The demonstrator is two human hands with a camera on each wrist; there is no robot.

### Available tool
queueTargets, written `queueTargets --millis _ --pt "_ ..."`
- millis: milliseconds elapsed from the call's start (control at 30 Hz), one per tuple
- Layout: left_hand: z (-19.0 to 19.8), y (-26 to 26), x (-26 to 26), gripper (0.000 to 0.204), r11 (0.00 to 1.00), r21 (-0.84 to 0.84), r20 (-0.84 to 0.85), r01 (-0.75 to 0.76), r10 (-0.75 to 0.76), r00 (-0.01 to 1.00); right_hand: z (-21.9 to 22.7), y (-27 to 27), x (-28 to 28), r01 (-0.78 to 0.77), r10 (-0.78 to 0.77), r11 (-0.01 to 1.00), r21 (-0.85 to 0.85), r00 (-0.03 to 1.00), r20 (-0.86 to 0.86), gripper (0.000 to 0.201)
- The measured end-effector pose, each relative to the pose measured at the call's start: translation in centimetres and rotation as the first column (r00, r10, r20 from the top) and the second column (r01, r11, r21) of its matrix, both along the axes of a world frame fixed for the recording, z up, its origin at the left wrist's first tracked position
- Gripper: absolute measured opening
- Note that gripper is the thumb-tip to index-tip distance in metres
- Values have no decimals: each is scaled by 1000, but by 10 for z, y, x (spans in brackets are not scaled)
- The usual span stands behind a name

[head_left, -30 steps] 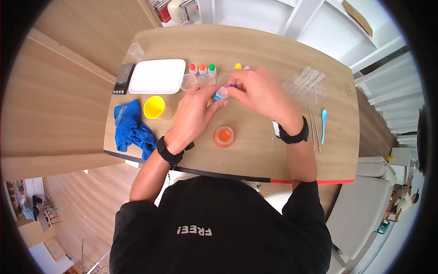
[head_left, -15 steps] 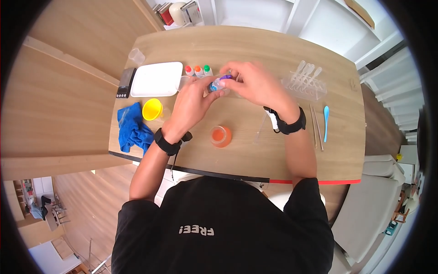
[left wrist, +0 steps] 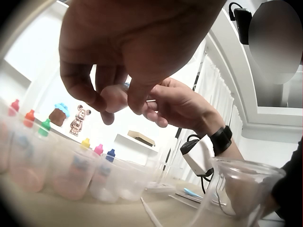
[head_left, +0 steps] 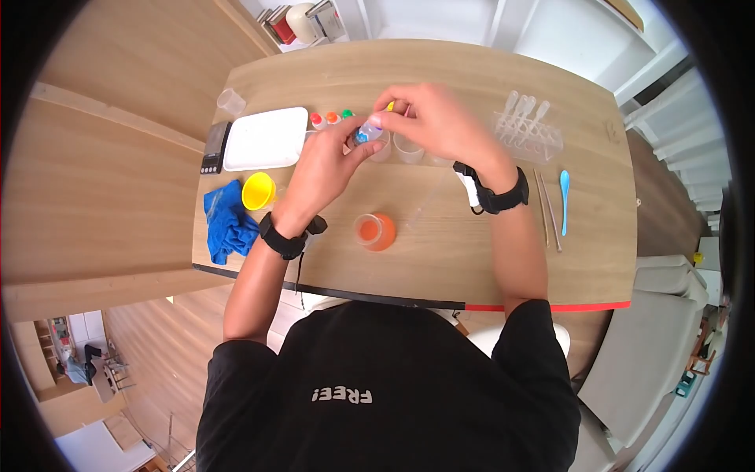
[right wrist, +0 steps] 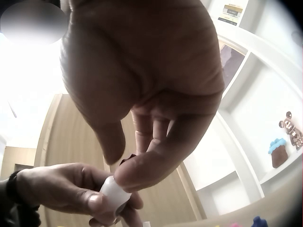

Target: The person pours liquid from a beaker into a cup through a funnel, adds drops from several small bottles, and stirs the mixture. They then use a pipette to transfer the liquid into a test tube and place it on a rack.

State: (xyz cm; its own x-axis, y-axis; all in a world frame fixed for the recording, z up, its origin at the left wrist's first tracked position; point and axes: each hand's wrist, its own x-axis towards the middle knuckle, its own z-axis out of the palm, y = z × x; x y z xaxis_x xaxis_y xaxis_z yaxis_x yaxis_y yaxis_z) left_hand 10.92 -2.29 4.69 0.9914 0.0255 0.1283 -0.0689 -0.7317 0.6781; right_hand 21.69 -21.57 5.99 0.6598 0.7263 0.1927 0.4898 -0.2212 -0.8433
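Observation:
My left hand (head_left: 326,161) holds a small white squeeze bottle (right wrist: 113,195) with a blue label between thumb and fingers, tilted over the far side of the table. My right hand (head_left: 440,122) meets it from the other side, thumb and index finger at the dark purple cap (right wrist: 127,158). In the left wrist view the bottle is partly hidden by my fingers. Clear plastic cups (head_left: 409,149) stand in a row beneath and beside the hands, some with pinkish contents in the left wrist view. Nearer my body sits a clear jar of orange liquid (head_left: 381,233).
Behind the cups are more capped bottles: red (left wrist: 14,107), orange, green, yellow, pink and blue. On the left lie a white tray (head_left: 266,139), a black scale (head_left: 214,148), a yellow cup (head_left: 258,191) and a blue cloth (head_left: 230,224). A pipette rack (head_left: 531,140), thin sticks and a blue spoon (head_left: 565,200) are right.
Both hands, with the bottle between them, have shifted toward the table's far side and slightly left. The head view has also shifted a little. The grip on the bottle persists.

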Motion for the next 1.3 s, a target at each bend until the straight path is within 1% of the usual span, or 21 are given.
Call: queueTargets --millis 67,100,167,233,267,333,400,467,533,567,600,633,767,900,967,1000,1067,1133,1200,1267,1300 --pt "-1 -1 0 40 1000 25 -48 -5 6 999 8 -2 -1 35 -30 991 -130 999 41 24" --pt "-5 -1 2 40 1000 11 4 9 -9 1000 3 -1 1 39 -34 991 -129 999 39 24" --pt "-9 1 3 40 1000 1 55 23 -23 998 -5 2 3 22 -21 1000 -6 993 119 21" --pt "-7 2 6 42 997 -80 -29 -15 13 999 -1 -2 1 20 -21 1000 12 992 121 20" --pt "-4 2 6 42 997 -75 -30 -12 10 1000 2 -3 -1 17 -20 1000 25 993 119 19" --pt "1 2 7 43 997 -77 -70 30 -35 997 7 -1 -2 16 -14 1000 -21 997 80 20" --pt "-7 6 11 42 997 -66 -68 36 -41 997 6 -1 -1 12 -9 998 -64 999 41 21" --pt "-8 8 13 41 998 -52 -69 48 -51 996 -5 0 5 -6 6 1000 -2 989 147 18" --pt "-5 8 14 40 989 -146 -102 31 -46 994 -11 0 10 -11 2 999 47 981 195 15" --pt "-5 11 16 40 989 -140 -99 40 -54 994 -11 -2 12 -26 4 996 85 969 246 13" --pt "-6 15 16 40 993 -113 -150 23 -39 988 -12 -4 14 -18 -5 996 90 969 245 13" --pt "-7 16 16 41 996 -85 -201 6 -23 979 -10 -6 13 4 -30 990 143 983 180 14" --pt "-6 14 17 43 995 55 -183 81 -69 981 10 -21 11 115 -127 961 252 991 34 17" --pt "-12 12 20 44 964 181 -166 196 -167 972 28 -37 6 179 -183 955 238 983 -7 17" --pt "-10 9 24 44 946 219 -159 238 -206 965 26 -41 9 166 -213 935 313 969 123 16" --pt "-9 5 24 39 935 249 -139 252 -222 965 26 -43 10 176 -224 931 321 967 120 16" --pt "-6 2 30 35 917 287 -124 276 -250 960 30 -47 10 153 -245 926 344 939 242 16" --pt "-7 0 35 30 882 390 -143 266 -227 963 32 -48 7 153 -245 916 370 945 217 16" --pt "0 -6 37 29 862 423 -159 280 -234 959 36 -51 5 152 -245 905 397 949 196 16" --pt "3 -9 41 28 841 452 -176 296 -241 954 39 -54 4 172 -268 915 364 935 231 16" --pt "3 -8 42 30 824 472 -147 314 -278 949 42 -57 2 181 -276 913 366 934 225 16"
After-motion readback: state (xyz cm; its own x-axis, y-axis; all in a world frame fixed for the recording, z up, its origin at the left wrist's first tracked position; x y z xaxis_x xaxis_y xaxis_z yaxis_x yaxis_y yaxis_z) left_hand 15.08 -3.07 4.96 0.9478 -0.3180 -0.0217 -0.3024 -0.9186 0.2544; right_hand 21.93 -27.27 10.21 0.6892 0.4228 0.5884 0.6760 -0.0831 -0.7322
